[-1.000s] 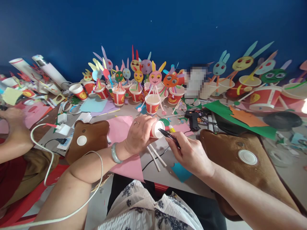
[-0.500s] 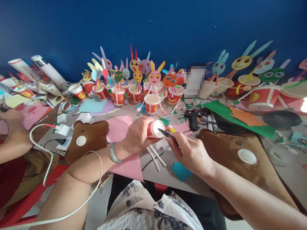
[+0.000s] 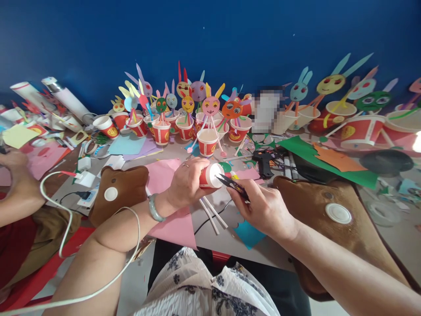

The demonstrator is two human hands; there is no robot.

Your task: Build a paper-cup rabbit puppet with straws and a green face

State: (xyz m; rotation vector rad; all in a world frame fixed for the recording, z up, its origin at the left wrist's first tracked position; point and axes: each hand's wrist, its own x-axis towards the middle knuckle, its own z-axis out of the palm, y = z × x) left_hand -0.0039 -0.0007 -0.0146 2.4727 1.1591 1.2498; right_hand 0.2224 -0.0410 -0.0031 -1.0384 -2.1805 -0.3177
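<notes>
My left hand [image 3: 188, 181] is wrapped around a red-and-white paper cup [image 3: 204, 176], tipped so that its white bottom faces me and to the right. In my right hand [image 3: 259, 202] are black scissors [image 3: 230, 182], with their narrow blades slightly apart and the tips at the cup's bottom. Whether the tips have gone through the paper I cannot tell. Below the cup, white paper sticks [image 3: 213, 215] lie on the table, and pink paper [image 3: 174, 230] is under my left forearm. A piece of blue paper [image 3: 249, 232] lies below my right hand.
Behind my hands stand several paper cups with rabbit-faced paper figures, one with a pink face [image 3: 211, 105]. A black glue gun [image 3: 264, 162] lies to the right. Brown cushion-like pouches [image 3: 118, 186] flank me. A white cable [image 3: 138, 232] crosses my left arm. Another person's arm [image 3: 23, 188] is at far left.
The cup and my left hand have shifted slightly left. The scissors' blades now show spread a little, where they looked closed before.
</notes>
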